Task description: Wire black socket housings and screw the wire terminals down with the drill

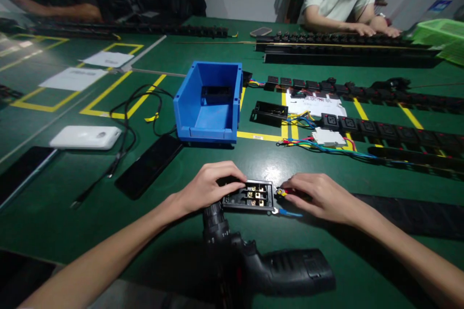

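My left hand (213,186) is closed on the left end of a black terminal block (256,196) with brass-coloured contacts, which sits just above the green table. At its right end, my right hand (313,195) pinches a small bunch of wires (282,192) with yellow and red sleeves and metal lugs. A blue wire (290,213) with a ring lug lies at the block's lower right corner, below my right fingertips. Right below the block is a black power screwdriver (268,265), its front end close under my left hand.
A blue bin (206,128) holding a black part stands beyond my hands. Phones, a white power bank (86,137) and a cable lie left. Black socket strips (384,130) with wires fill the right. Two people sit across the green table (152,231).
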Tool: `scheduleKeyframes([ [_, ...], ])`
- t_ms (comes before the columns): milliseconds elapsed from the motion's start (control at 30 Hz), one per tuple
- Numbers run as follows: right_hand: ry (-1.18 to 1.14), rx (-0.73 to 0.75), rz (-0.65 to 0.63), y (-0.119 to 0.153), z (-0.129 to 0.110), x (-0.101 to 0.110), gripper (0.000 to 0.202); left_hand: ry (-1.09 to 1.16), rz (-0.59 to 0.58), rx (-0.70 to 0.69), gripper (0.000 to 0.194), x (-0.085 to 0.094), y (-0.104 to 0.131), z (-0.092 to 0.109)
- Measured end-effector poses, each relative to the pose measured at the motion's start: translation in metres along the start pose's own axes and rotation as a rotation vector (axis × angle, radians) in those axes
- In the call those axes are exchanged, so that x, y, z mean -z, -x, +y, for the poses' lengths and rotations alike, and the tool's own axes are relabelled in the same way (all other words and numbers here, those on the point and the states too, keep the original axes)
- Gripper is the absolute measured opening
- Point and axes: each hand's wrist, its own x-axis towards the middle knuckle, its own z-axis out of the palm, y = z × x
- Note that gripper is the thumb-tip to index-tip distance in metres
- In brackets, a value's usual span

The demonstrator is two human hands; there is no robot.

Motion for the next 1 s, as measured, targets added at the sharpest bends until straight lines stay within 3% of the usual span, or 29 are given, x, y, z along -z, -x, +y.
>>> scheduleKeyframes([
  [233, -0.007, 0.0, -0.007, 0.0, 0.0, 0.001, 0.03, -0.121, 0.207, -0.104, 0.016, 0.006, 0.003, 0.003],
  [533, 0.01, 0.003, -0.013, 0.001, 0.001, 0.0, 0.029, -0.318, 0.121, -0.112, 0.018, 0.006, 0.005, -0.005],
  [733, 0.013, -0.01, -0.018, 0.0, 0.001, 0.0, 0.03, -0.326, 0.152, -0.11, 0.008, 0.008, 0.006, -0.007],
  [1000, 0.012, -0.003, -0.011, 0.001, 0.001, 0.0, 0.029, -0.296, 0.216, -0.101, 0.009, 0.008, 0.007, -0.009],
])
